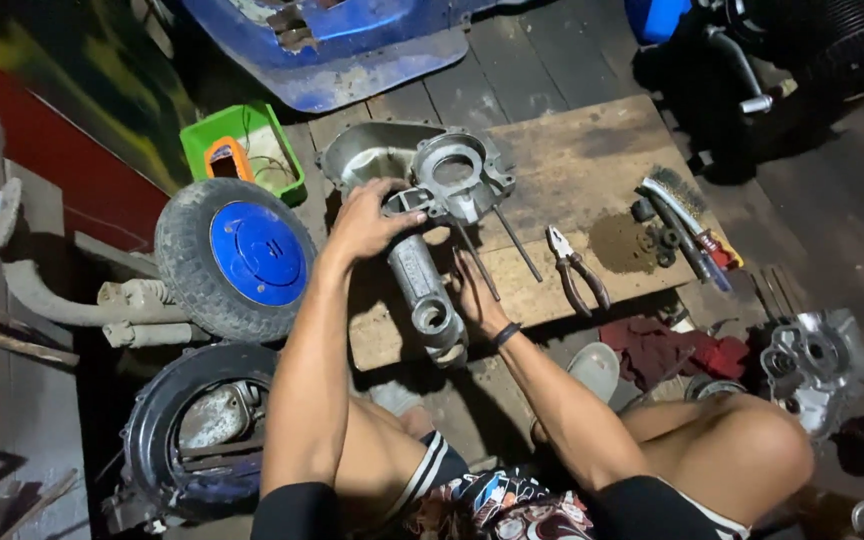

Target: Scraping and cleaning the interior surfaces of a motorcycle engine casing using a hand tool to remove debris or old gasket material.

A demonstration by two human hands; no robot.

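Note:
A grey metal engine casing [432, 200] lies on a wooden board [592, 150], its long arm reaching towards me. My left hand [364, 220] rests flat on the casing's left side, fingers spread over the top. My right hand [474, 295] presses against the right side of the casing's arm [422, 290], near its round end. Two long studs [512, 240] stick out from the casing towards the right. Neither hand holds a tool.
Pliers [577, 270], a wire brush [677, 195], screwdrivers and small dark parts lie on the board's right. A blue-rimmed wheel [237, 255] and another tyre [192, 430] sit left. A green tray [247, 150], red rag [667, 355] and second casing half [812, 365] surround me.

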